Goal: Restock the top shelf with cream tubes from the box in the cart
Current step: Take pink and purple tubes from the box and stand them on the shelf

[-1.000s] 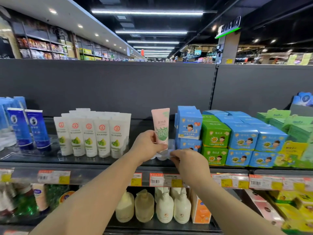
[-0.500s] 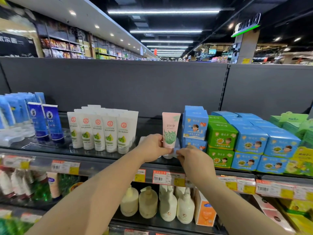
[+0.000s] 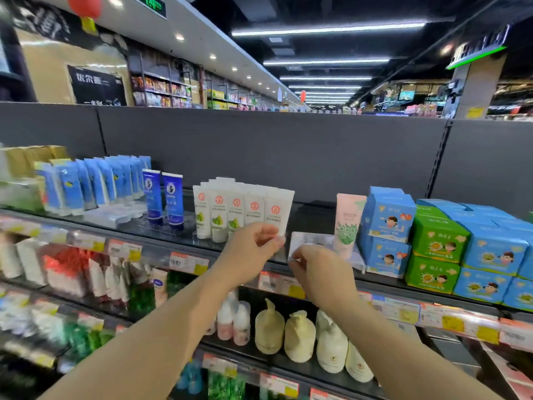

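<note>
A pink cream tube [image 3: 347,223] stands upright in a clear tray [image 3: 305,241] on the top shelf [image 3: 161,230]. At its nine o'clock, both the left hand [image 3: 253,252] and right hand [image 3: 318,268] hold nothing, fingers loosely curled.

Left shelf goods [image 3: 57,269] blurred
</note>
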